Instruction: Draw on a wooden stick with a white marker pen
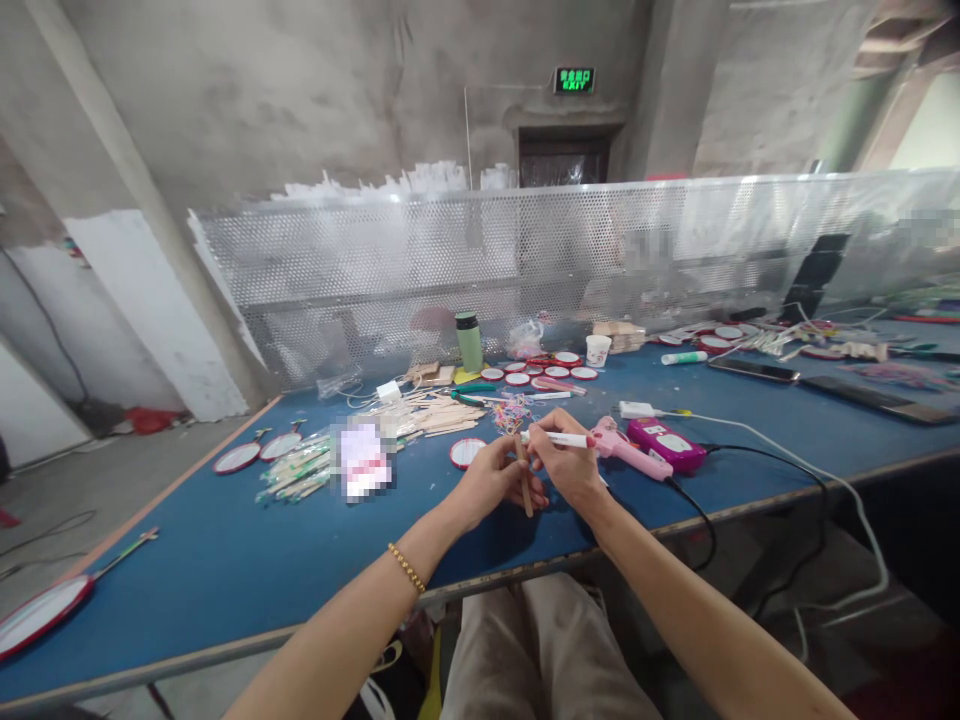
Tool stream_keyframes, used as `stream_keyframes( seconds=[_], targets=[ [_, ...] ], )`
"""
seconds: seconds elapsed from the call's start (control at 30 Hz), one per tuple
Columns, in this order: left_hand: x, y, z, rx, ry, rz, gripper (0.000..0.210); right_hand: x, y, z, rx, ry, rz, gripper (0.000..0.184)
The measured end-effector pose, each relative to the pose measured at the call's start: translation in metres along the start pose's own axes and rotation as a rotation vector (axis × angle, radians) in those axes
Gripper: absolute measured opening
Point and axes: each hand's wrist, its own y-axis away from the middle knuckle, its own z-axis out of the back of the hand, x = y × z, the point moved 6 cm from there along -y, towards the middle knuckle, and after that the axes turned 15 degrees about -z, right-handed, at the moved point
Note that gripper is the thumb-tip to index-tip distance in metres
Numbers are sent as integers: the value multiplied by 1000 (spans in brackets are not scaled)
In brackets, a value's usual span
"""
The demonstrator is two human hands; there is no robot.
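My left hand (489,482) is closed on a flat wooden craft stick (527,494), held above the blue table near its front edge. A white marker pen (568,439) is gripped in my right hand (571,472), its left end close to the stick's upper part. Whether the tip touches the wood I cannot tell. Just behind the hands lies a tangle of coloured bands (511,414). A round white disc with a red rim (466,453) rests beside my left hand. To the right of my right hand is a pink hot glue gun (634,455).
A purple box (667,445) with cables sits right of the glue gun. Wooden sticks (442,412) and bagged green-tipped sticks (300,468) lie left. Behind stand a green bottle (469,345) and paper cup (598,350). A perforated metal screen (420,260) lines the table's back.
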Motion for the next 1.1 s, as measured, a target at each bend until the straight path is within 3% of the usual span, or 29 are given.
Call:
stream_keyframes(
  seconds=[1.1],
  targets=[
    [2,-2,0,-15,-24,-26,35,-1,2,-2,52,51,29,22]
  ],
)
